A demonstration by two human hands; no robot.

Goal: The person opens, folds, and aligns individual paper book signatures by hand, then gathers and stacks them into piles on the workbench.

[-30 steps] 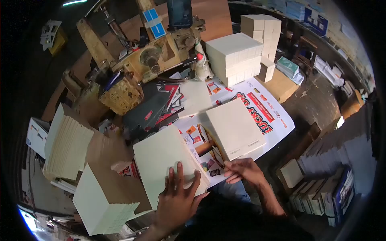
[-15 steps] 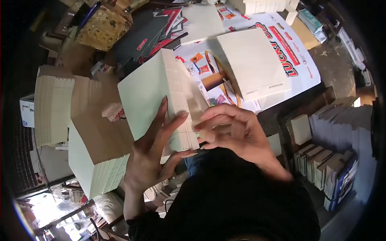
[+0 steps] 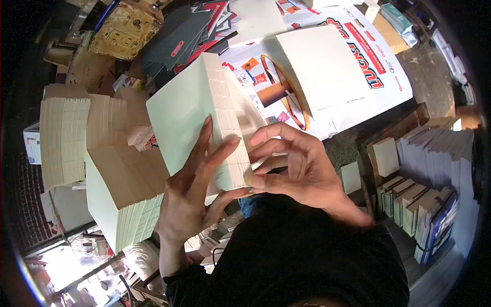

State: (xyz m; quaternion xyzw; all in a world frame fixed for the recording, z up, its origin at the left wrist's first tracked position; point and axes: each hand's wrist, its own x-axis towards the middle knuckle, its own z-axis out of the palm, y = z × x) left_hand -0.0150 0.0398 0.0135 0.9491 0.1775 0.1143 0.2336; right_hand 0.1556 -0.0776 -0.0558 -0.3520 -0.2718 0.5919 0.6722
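Fingers of the left hand (image 3: 192, 192) spread over a thick, pale book block (image 3: 179, 115), the forefinger lying on its face, the next finger reaching onto the ridged spine (image 3: 223, 110), and the thumb at the lower end. Left hand grasps the block, which sits tilted just ahead of that palm, between both hands, spine facing the right one.

Right hand (image 3: 304, 166) is half curled beside the spine, its thumb at the block's lower corner; whether it is clasping or only touching, I cannot tell. Beyond its fingertips, a pale sheet (image 3: 245, 102) shows past the spine.

Good handling here, I judge, means letting the left hand bear the weight with even pressure, so that the sections keep flush along the ridged edge. The right hand should work lightly, with fingertip pads rather than nails, since a corner could crease or smudge. Both wrists are best kept low and steady.

Ahead of the right hand, another pale block (image 3: 319, 71) lies on a printed poster (image 3: 396, 89); left of the left hand, a brown-faced stack (image 3: 130, 174) stands near, wanting care with the elbow.
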